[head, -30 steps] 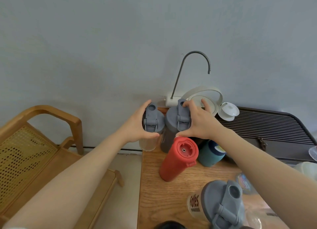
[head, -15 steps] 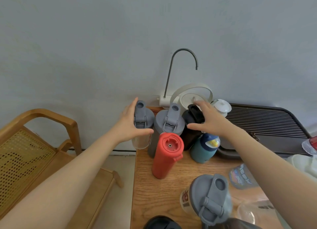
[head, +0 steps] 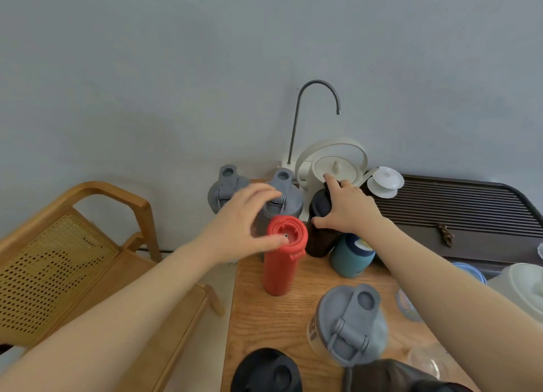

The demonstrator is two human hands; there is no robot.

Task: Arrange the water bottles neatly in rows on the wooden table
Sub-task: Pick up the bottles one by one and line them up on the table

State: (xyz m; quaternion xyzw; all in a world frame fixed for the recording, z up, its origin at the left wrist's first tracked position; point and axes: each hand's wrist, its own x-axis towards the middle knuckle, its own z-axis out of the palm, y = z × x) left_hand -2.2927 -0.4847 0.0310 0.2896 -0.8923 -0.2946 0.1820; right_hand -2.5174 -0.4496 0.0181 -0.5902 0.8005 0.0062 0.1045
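Two grey-lidded bottles stand at the far edge of the wooden table [head: 264,318]: one at the corner [head: 224,187], the second [head: 286,194] just right of it. My left hand [head: 245,219] hovers with its fingers spread, blurred, between the second grey lid and the red bottle [head: 282,259]; its thumb is at the red lid. My right hand [head: 348,209] grips the top of a black-lidded dark bottle [head: 318,239]. A teal bottle [head: 351,258] stands under my right wrist. Nearer me are a grey-lidded shaker [head: 349,324] and a black lid [head: 266,371].
A white kettle [head: 335,162] under a curved dispenser spout [head: 317,89] stands against the wall. A dark slatted tea tray [head: 458,212] with a white lidded cup [head: 385,181] lies to the right. A wooden cane bench [head: 58,253] sits left of the table.
My left hand has let go of the corner grey-lidded bottle and moved right toward the red bottle. My right hand has closed down on the black-lidded bottle.
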